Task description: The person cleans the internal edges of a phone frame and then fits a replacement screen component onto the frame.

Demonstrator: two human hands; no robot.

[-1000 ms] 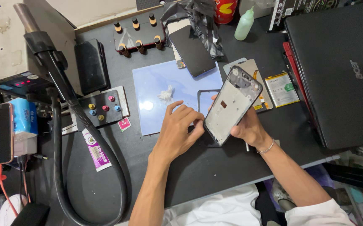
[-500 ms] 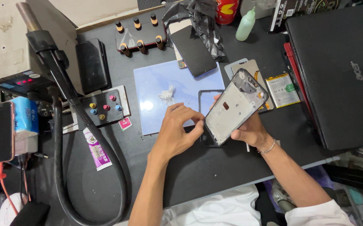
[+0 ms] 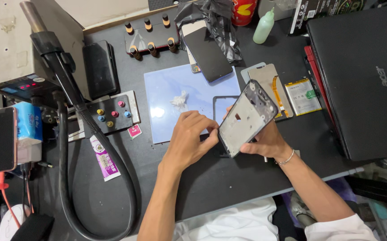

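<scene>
- My right hand (image 3: 265,140) cradles a bare phone middle frame (image 3: 247,117) from underneath, fingers closed around its lower end, so that the frame stands tilted off the bench with its inner face turned up toward me.
- My left hand (image 3: 189,140) pinches the frame's near long edge between thumb and fingertips; the pinch is narrow and set at the rim, which steadies the piece without covering its face.
- Held this way the frame hangs above the dark bench top (image 3: 211,178), clear of the parts below it and lit from above.
- The frame is a thin grey metal plate in a dark rim, with a rounded camera cut-out at its far end and several small openings in the middle; no screen or board sits in it.
- Just under my grip lies a dark rectangular bezel (image 3: 222,105) on the pale blue work mat (image 3: 175,85); a crumpled white wad (image 3: 180,100) rests on the mat beyond my left hand.
- Beyond my right hand lie a back panel with an orange flex cable (image 3: 271,85) and, beside it, a flat battery (image 3: 303,96).
- Farther beyond the grip a dark phone (image 3: 208,54) lies face up, overlapping the mat's far edge.
- To the right of my grip sits a closed black laptop (image 3: 363,76); to the left, well apart, a black flexible hose (image 3: 64,178) curves across the bench.
</scene>
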